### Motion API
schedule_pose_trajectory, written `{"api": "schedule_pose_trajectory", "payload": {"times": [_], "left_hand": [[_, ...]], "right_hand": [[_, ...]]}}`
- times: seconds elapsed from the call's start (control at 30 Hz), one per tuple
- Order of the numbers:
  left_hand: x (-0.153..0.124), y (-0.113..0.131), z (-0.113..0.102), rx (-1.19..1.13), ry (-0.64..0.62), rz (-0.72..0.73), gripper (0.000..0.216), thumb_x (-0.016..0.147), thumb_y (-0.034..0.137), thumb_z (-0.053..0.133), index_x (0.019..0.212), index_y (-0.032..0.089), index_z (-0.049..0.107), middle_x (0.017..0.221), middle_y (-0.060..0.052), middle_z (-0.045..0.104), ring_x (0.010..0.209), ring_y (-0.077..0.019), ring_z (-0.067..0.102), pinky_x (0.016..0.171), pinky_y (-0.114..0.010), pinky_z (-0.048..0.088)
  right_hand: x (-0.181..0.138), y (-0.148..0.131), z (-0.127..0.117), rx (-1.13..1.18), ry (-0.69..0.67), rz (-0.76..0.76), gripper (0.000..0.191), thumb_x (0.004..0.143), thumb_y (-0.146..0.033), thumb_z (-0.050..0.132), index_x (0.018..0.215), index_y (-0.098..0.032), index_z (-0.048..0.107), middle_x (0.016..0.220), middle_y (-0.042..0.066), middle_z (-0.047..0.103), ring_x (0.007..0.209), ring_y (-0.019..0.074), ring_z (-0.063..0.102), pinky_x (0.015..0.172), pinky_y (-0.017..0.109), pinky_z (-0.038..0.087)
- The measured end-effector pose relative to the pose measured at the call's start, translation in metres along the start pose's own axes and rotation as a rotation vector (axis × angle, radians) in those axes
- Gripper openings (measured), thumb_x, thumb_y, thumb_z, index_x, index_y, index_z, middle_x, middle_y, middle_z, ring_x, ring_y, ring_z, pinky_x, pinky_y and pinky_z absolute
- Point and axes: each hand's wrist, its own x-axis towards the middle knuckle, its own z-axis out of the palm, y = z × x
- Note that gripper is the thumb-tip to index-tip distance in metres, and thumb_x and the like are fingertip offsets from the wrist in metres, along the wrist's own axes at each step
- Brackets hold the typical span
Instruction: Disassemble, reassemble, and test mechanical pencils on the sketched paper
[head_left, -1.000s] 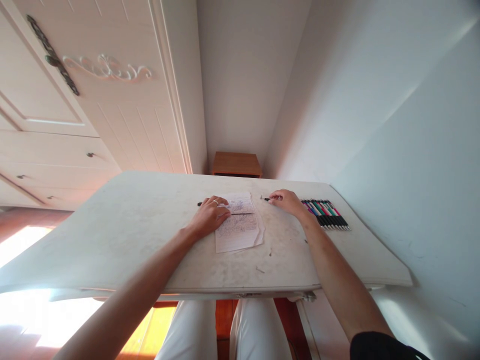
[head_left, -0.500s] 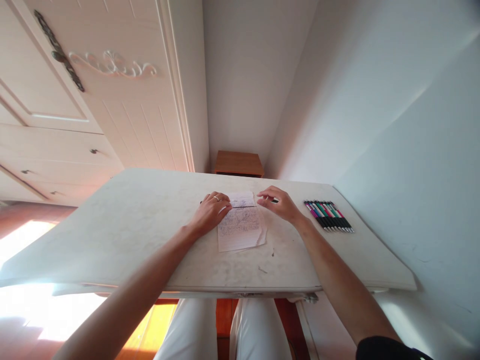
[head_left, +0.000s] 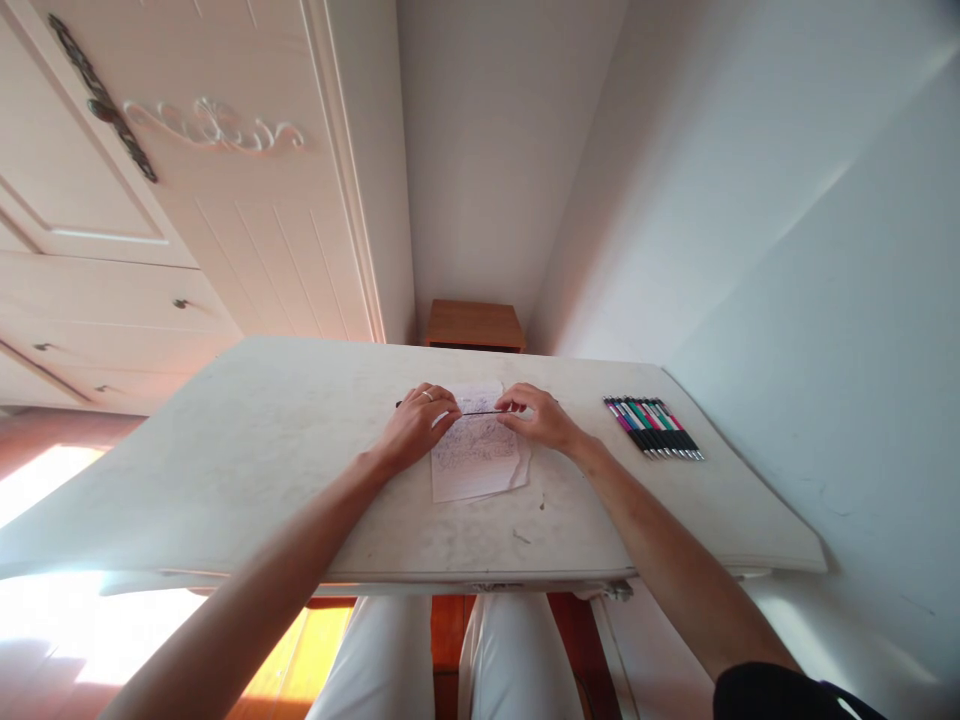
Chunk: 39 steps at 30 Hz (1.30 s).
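A scribbled sheet of paper [head_left: 474,462] lies on the white table [head_left: 262,470] in front of me. My left hand [head_left: 416,425], a ring on one finger, rests curled on the sheet's left edge, closed on a dark pen whose end [head_left: 400,405] pokes out to the left. A thin dark rod [head_left: 480,412] runs across the top of the paper between both hands. My right hand [head_left: 536,417] pinches its right end with fingers pressed together.
A row of several coloured pens [head_left: 652,427] lies at the table's right side near the white wall. A small wooden cabinet [head_left: 474,326] stands behind the table. White wardrobe doors [head_left: 187,200] fill the left. My legs [head_left: 450,660] are under the front edge.
My right hand has moved left from beside the row of pens to the paper's upper right edge and now pinches the thin rod. My left hand has stayed put.
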Motion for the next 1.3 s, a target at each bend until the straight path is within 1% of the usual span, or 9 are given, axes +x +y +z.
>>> {"api": "schedule_pose_trajectory", "payload": {"times": [0.23, 0.37, 0.6, 0.7, 0.87, 0.97, 1.1, 1.2, 1.3], "left_hand": [[0.001, -0.001, 0.000, -0.009, -0.003, -0.010, 0.021, 0.092, 0.029, 0.050, 0.089, 0.020, 0.068, 0.096, -0.007, 0.067, 0.093, -0.0215, 0.055, 0.086, -0.039, 0.044], [0.000, -0.005, 0.000, 0.025, 0.017, -0.043, 0.021, 0.092, 0.026, 0.048, 0.088, 0.020, 0.068, 0.095, -0.007, 0.067, 0.092, -0.0217, 0.055, 0.085, -0.038, 0.044], [-0.002, -0.008, -0.002, 0.077, 0.010, -0.095, 0.023, 0.092, 0.028, 0.048, 0.086, 0.020, 0.069, 0.096, -0.008, 0.066, 0.093, -0.0228, 0.054, 0.085, -0.040, 0.043], [-0.003, -0.010, -0.001, 0.102, 0.004, -0.094, 0.023, 0.092, 0.028, 0.048, 0.087, 0.020, 0.069, 0.096, -0.007, 0.066, 0.093, -0.0232, 0.054, 0.084, -0.039, 0.043], [-0.004, -0.012, 0.000, 0.165, -0.027, -0.089, 0.023, 0.092, 0.030, 0.048, 0.086, 0.020, 0.068, 0.097, -0.006, 0.066, 0.093, -0.0234, 0.053, 0.081, -0.038, 0.041], [-0.004, -0.012, -0.001, 0.168, -0.036, -0.097, 0.023, 0.092, 0.029, 0.049, 0.085, 0.020, 0.069, 0.097, -0.007, 0.066, 0.094, -0.0237, 0.053, 0.081, -0.038, 0.040], [-0.004, -0.012, -0.002, 0.158, -0.041, -0.089, 0.023, 0.092, 0.029, 0.050, 0.085, 0.022, 0.070, 0.097, -0.006, 0.066, 0.094, -0.0234, 0.054, 0.081, -0.038, 0.040], [-0.004, -0.012, -0.002, 0.145, -0.030, -0.089, 0.023, 0.092, 0.031, 0.050, 0.085, 0.023, 0.070, 0.096, -0.006, 0.067, 0.094, -0.0233, 0.054, 0.081, -0.038, 0.041], [-0.004, -0.012, -0.003, 0.108, 0.030, -0.102, 0.022, 0.091, 0.032, 0.049, 0.092, 0.022, 0.068, 0.097, -0.006, 0.067, 0.094, -0.0237, 0.054, 0.083, -0.038, 0.041]], "right_hand": [[0.000, 0.001, -0.001, -0.007, -0.027, 0.004, 0.005, 0.079, -0.021, 0.062, 0.080, -0.020, 0.067, 0.078, 0.003, 0.063, 0.071, 0.0148, 0.055, 0.069, 0.028, 0.046], [-0.001, 0.004, -0.008, -0.024, 0.000, 0.009, 0.006, 0.079, -0.020, 0.061, 0.078, -0.019, 0.067, 0.078, 0.003, 0.063, 0.070, 0.0143, 0.055, 0.068, 0.028, 0.045], [-0.004, 0.022, -0.028, -0.113, 0.066, 0.094, 0.012, 0.081, -0.024, 0.059, 0.081, -0.019, 0.070, 0.082, 0.005, 0.066, 0.076, 0.0160, 0.058, 0.069, 0.028, 0.046], [-0.008, 0.033, -0.037, -0.193, 0.088, 0.178, 0.013, 0.080, -0.025, 0.061, 0.082, -0.020, 0.073, 0.082, 0.005, 0.067, 0.071, 0.0156, 0.057, 0.068, 0.028, 0.045], [-0.012, 0.043, -0.042, -0.254, 0.009, 0.253, 0.014, 0.078, -0.023, 0.064, 0.085, -0.020, 0.076, 0.080, 0.005, 0.066, 0.068, 0.0152, 0.057, 0.068, 0.028, 0.045], [-0.013, 0.045, -0.039, -0.238, -0.043, 0.242, 0.015, 0.079, -0.023, 0.063, 0.087, -0.020, 0.076, 0.081, 0.004, 0.066, 0.070, 0.0153, 0.059, 0.070, 0.028, 0.045], [-0.013, 0.047, -0.037, -0.228, -0.059, 0.235, 0.018, 0.080, -0.027, 0.062, 0.090, -0.020, 0.075, 0.080, 0.004, 0.066, 0.069, 0.0156, 0.058, 0.070, 0.028, 0.044], [-0.012, 0.047, -0.038, -0.193, -0.006, 0.248, 0.020, 0.081, -0.030, 0.060, 0.087, -0.019, 0.075, 0.083, 0.006, 0.068, 0.072, 0.0169, 0.060, 0.071, 0.029, 0.044], [-0.011, 0.047, -0.040, -0.167, 0.139, 0.293, 0.023, 0.083, -0.034, 0.054, 0.081, -0.018, 0.071, 0.082, 0.005, 0.068, 0.074, 0.0178, 0.059, 0.070, 0.028, 0.042]]}}
